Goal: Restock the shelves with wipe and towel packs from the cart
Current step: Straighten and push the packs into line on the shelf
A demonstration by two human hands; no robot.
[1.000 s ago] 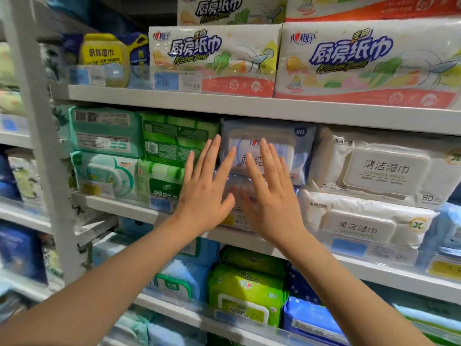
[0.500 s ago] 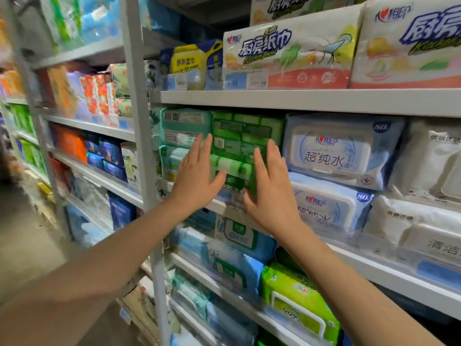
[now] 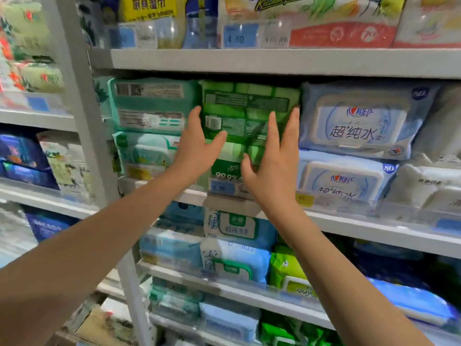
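Up on the middle shelf [image 3: 374, 229], at twelve o'clock from the wrists, sits the upper green wipe pack [image 3: 249, 108]. It's stacked on a lower green wipe pack [image 3: 228, 168] and wedged in tight: teal wipe packs [image 3: 152, 106] touching at its nine o'clock, blue wipe packs [image 3: 361, 121] at its three o'clock, the upper shelf [image 3: 274, 62] just above.

Both hands are on it. Left hand [image 3: 197, 148] has its fingers straight up along the pack's left edge, thumb splayed across the front. Whether those fingers reach into the gap beside the teal pack, I can't tell. Right hand [image 3: 274, 166] is flat and spread, fingers straight against the front face toward its right side, thumb out toward nine o'clock. Nothing is curled round anything, so this reads as squaring and pushing, not lifting.

Now, the handling. Glossy film wrap, so expect it to be slick under a flat palm. It looks like a bundle of small packs under one skin: soft, squashy, likely to sag in the middle, and damp wipes probably give it some weight. Not fragile, but the film could crease or tear if clawed. Best purchase, I'd say, is the two short ends at nine and three o'clock, squeezed between the palms; the front face offers only a push. Cart isn't in view.
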